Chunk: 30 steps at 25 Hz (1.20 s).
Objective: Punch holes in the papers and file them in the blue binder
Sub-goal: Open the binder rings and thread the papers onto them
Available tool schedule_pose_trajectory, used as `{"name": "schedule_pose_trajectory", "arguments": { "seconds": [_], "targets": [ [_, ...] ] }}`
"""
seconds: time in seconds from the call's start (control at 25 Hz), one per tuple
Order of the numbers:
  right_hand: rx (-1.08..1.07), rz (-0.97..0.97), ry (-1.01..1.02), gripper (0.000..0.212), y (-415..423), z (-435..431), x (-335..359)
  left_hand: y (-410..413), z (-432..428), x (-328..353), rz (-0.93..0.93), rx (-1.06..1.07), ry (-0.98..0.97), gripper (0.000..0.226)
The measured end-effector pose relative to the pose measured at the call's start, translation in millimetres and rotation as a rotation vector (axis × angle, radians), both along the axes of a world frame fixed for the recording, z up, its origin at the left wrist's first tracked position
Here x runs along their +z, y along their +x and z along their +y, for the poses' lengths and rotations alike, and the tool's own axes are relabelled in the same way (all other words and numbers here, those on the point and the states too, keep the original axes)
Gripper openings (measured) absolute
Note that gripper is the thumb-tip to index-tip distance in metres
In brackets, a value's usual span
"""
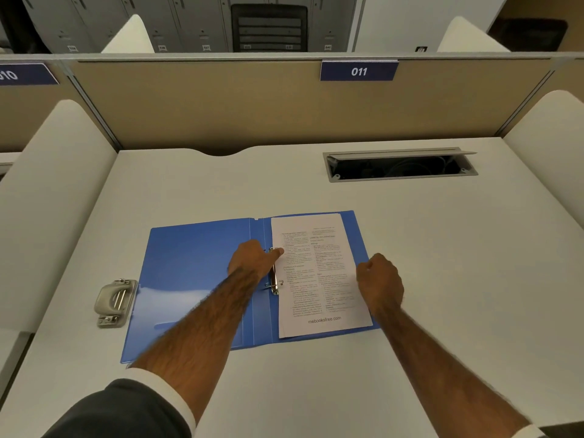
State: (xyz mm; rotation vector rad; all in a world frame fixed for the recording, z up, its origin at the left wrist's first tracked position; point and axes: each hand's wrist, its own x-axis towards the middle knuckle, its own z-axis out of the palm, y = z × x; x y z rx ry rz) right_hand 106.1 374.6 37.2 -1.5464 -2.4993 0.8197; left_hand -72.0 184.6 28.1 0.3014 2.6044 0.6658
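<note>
The blue binder [196, 273] lies open flat on the white desk. A stack of printed papers [319, 279] rests on its right half, beside the metal ring mechanism [274, 279]. My left hand [252, 259] lies over the spine, its fingers pressing at the upper ring and the paper's left edge. My right hand [379, 279] rests on the right edge of the papers, its fingers curled under; whether it pinches the paper is hidden. A grey metal hole punch [115, 301] sits on the desk just left of the binder's cover.
The white desk [442, 248] has an open grey cable hatch [401, 165] at the back right. A tan partition labelled 011 [358, 71] closes the far side. White side dividers [47, 200] stand at both sides.
</note>
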Motion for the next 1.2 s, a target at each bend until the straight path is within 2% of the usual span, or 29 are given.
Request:
{"name": "schedule_pose_trajectory", "arguments": {
  "seconds": [0.04, 0.12, 0.24, 0.36, 0.64, 1.04, 1.2],
  "targets": [
    [0.055, -0.013, 0.122, 0.026, -2, -13, 5, 0, 0, 1, 0.001, -0.002, -0.008, 0.052],
    [0.202, -0.013, 0.220, 0.038, -10, -44, 13, 1, 1, 2, 0.007, -0.005, -0.018, 0.053],
    [0.428, -0.083, 0.223, 0.056, -28, -94, 13, 1, 2, 4, 0.023, -0.015, -0.045, 0.053],
    [0.563, -0.138, 0.155, 0.059, -47, -128, 1, 0, 3, 2, 0.056, -0.028, -0.077, 0.056],
    [0.640, -0.088, 0.169, 0.036, -72, -143, -18, 0, 4, -3, 0.082, -0.038, -0.092, 0.065],
    [0.627, -0.034, 0.101, 0.035, -73, -140, -22, -7, 7, -8, 0.038, -0.051, -0.086, 0.061],
    [0.594, -0.022, 0.057, 0.034, -75, -143, -23, -9, 7, -10, 0.024, -0.050, -0.073, 0.053]
  ]
}}
